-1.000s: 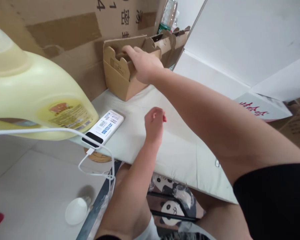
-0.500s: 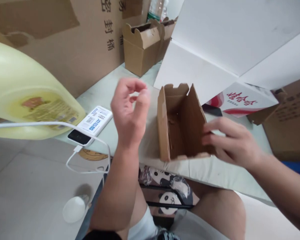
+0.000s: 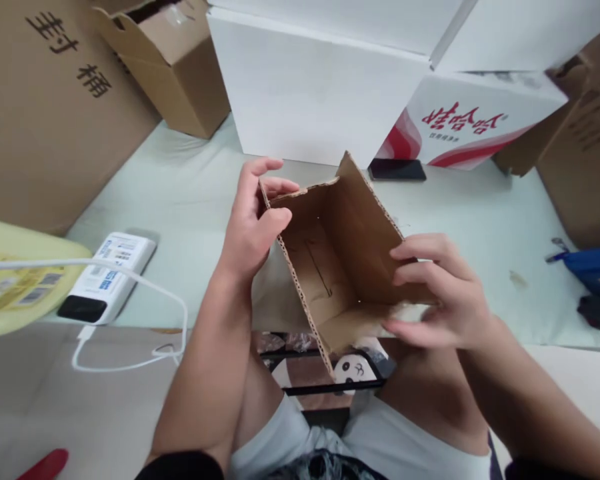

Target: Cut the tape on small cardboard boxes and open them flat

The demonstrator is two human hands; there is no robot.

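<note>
An open-topped brown cardboard box (image 3: 325, 267) is tilted between my two hands above the front of the table, its inside facing me. My left hand (image 3: 255, 220) pinches the far left corner, thumb over the rim of the left wall and fingers behind it. On the right, my right hand (image 3: 437, 290) grips the near right corner, with fingers over the right wall's edge and the thumb by the near wall. Creases and a dark slit show on the box floor. The outer faces of the box are mostly hidden.
White boxes (image 3: 310, 87) stand behind, with a black phone (image 3: 397, 170) before a red-and-white printed carton (image 3: 460, 123). A cabled power bank (image 3: 107, 277) and yellow jug (image 3: 20, 280) sit left. Another brown box (image 3: 180, 73) stands at back left; a blue pouch (image 3: 595, 267) lies right.
My left hand, earlier apart from the box, now holds its left wall. The box has turned and tipped toward me. The camera view has shifted, with the jug and power bank lower left.
</note>
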